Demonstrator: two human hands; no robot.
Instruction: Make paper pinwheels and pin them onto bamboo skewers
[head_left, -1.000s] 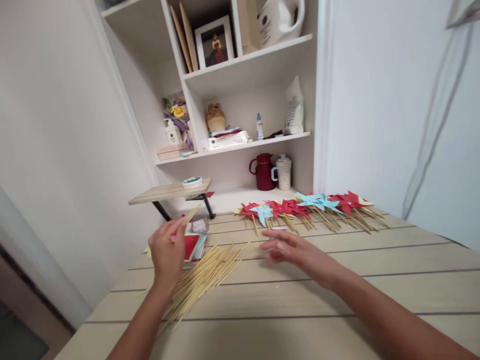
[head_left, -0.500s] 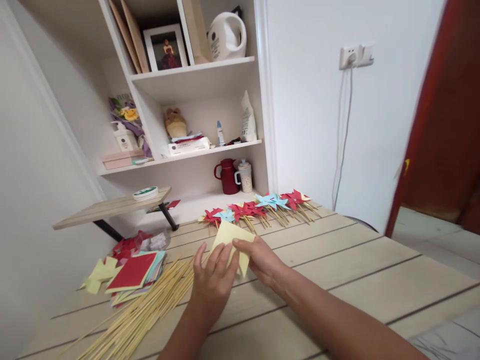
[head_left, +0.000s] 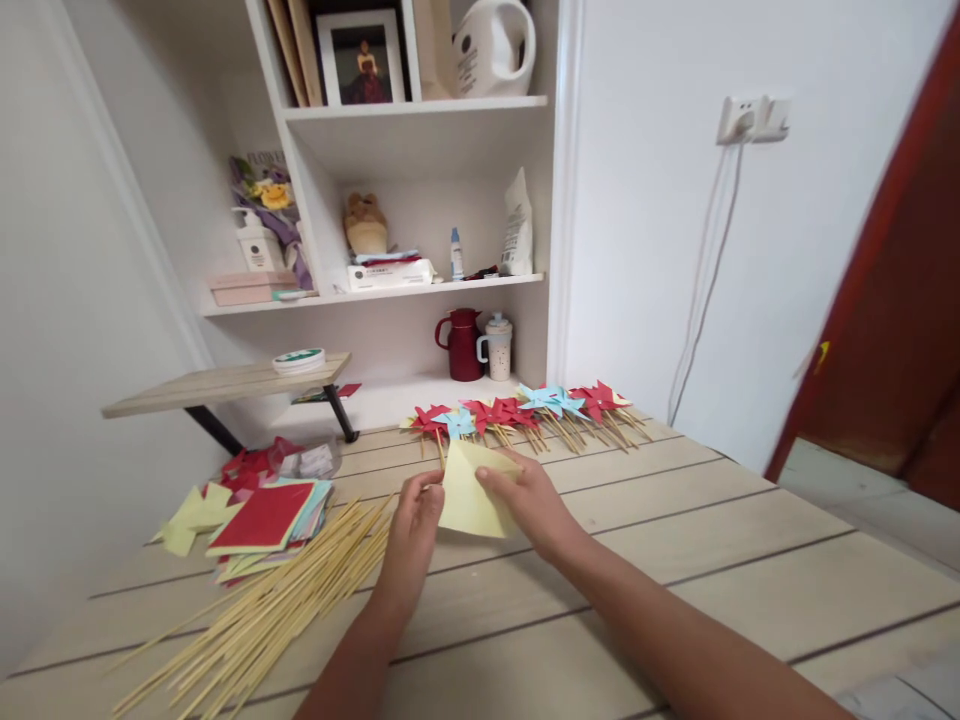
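Observation:
A pale yellow sheet of paper [head_left: 471, 505] is held up between my hands just above the tabletop. My right hand [head_left: 531, 502] grips its right side, thumb pressed on the front and fingers behind. At the left edge, my left hand [head_left: 414, 520] has its thumb and fingers closed on the sheet. Left of that hand lies a fanned bundle of thin wooden sticks [head_left: 300, 600]. Beyond the sticks is a stack of coloured paper squares [head_left: 264, 517] with a red one on top. Behind the sheet rests a row of red and light blue paper pinwheels [head_left: 499, 412] on sticks.
At the far left, a yellow cut paper piece [head_left: 191, 518] lies near a clear container [head_left: 316, 462] and red pieces. A small raised wooden shelf [head_left: 225, 385] stands on the slatted table [head_left: 675, 560]. Behind are a dark red jug [head_left: 463, 345] and a speckled cup [head_left: 498, 348].
My left hand has shifted from lying across the sheet's front to its left edge. The sheet now shows more of its face and is turned differently. The camera view has shifted slightly.

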